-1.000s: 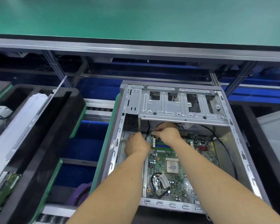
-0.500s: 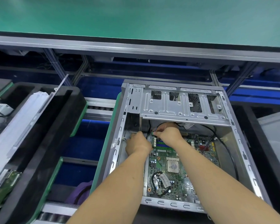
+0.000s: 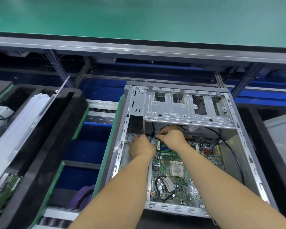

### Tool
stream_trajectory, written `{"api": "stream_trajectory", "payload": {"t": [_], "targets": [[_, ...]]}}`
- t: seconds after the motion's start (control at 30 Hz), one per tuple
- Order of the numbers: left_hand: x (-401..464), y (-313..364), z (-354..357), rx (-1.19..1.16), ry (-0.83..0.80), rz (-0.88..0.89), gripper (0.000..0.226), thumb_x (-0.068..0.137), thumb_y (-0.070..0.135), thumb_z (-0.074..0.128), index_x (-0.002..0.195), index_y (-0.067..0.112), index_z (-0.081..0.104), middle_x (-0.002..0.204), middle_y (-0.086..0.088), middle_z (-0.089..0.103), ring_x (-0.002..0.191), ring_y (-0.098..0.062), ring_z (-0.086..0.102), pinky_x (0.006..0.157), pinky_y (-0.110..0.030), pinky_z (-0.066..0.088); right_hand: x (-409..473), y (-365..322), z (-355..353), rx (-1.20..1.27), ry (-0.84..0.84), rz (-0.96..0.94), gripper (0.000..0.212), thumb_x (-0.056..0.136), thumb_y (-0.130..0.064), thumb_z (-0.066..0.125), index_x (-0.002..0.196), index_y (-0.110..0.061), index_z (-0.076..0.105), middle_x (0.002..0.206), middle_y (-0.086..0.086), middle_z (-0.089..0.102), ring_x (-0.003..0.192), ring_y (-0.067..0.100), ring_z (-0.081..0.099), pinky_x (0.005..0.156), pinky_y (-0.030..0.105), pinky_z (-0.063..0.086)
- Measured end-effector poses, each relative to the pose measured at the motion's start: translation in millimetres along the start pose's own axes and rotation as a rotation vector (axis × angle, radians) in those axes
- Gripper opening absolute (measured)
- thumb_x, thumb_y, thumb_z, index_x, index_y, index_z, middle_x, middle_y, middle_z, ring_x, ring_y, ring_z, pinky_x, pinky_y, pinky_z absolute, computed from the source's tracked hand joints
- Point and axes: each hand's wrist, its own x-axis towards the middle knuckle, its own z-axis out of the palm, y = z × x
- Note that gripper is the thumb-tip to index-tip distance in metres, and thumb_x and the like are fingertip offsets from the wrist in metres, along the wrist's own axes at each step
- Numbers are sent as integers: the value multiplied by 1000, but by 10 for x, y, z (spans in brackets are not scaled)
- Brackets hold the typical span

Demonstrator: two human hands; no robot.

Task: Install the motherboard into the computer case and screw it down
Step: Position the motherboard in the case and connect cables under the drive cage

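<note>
Green circuit board, the motherboard (image 3: 180, 171), lies flat on the floor of the computer case (image 3: 248, 156). Almost nothing has shifted in the last second: both hands stay at the board's far-left corner, just below the drive cage (image 3: 185, 108). The right hand (image 3: 170, 136) pinches something small there, too tiny to name; the left hand (image 3: 141, 148) is curled beside it, its grip hidden. Likely a corner screw is being started.

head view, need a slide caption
Both hands, left and right, work at the motherboard's far corner inside the case.
</note>
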Motion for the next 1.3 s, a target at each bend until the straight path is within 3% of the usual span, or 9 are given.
{"api": "stream_trajectory", "payload": {"t": [0.1, 0.23, 0.3, 0.4, 0.53, 0.73, 0.93, 1.3], "targets": [[1, -1, 1, 5, -2, -3, 30, 95, 27, 57, 124, 19, 57, 131, -7, 53, 120, -30, 51, 88, -43, 52, -11, -11, -3, -35, -10, -1, 19, 91, -22, 71, 87, -4, 77, 89, 20, 73, 69, 23, 58, 63, 27, 46], [9, 1, 6, 1, -6, -5, 31, 96, 30, 56, 125, 19, 56, 131, -7, 52, 121, -30, 50, 87, -43, 52, -27, -14, -7, -9, -13, 11, 21, 91, -20, 71, 85, 0, 74, 86, 21, 71, 71, 20, 53, 62, 26, 42], [12, 0, 12, -3, -5, -5, 31, 96, 32, 56, 125, 19, 56, 131, -8, 52, 121, -30, 50, 86, -43, 52, -41, -19, -12, 10, -23, 6, 20, 92, -20, 71, 77, -6, 71, 74, 11, 66, 72, 23, 55, 61, 25, 41], [11, 1, 14, -5, -2, -6, 31, 96, 33, 56, 124, 19, 56, 132, -8, 51, 122, -30, 50, 87, -43, 52, -55, -34, -26, 12, -48, 2, 18, 93, -22, 71, 85, -6, 75, 86, 14, 72, 84, 35, 66, 72, 34, 53], [16, 1, 21, -7, -1, -7, 30, 96, 32, 56, 124, 19, 56, 132, -8, 51, 122, -30, 49, 87, -43, 51, -65, -34, -24, 9, -30, 1, 16, 92, -24, 73, 90, -8, 79, 100, 13, 76, 97, 31, 69, 85, 39, 56], [22, 6, 33, 4, -4, -17, 31, 94, 29, 57, 124, 20, 56, 134, -7, 50, 123, -30, 47, 78, -39, 47, -79, -11, -7, -78, -28, -3, 21, 94, -31, 69, 91, -13, 77, 88, 12, 74, 89, 30, 67, 74, 30, 49], [27, 7, 43, 8, -3, -24, 32, 94, 27, 58, 125, 20, 56, 134, -7, 49, 123, -30, 47, 75, -37, 45, -91, -20, -21, -117, -24, -1, 23, 97, -35, 66, 101, -16, 77, 92, 12, 74, 91, 28, 66, 76, 32, 49], [27, 8, 50, 2, 4, -21, 29, 94, 29, 58, 122, 20, 56, 133, -7, 50, 123, -29, 46, 74, -36, 44, -109, -23, -48, 13, -15, 6, 9, 96, -23, 69, 99, -17, 75, 82, 3, 70, 90, 25, 69, 75, 25, 48]]}}
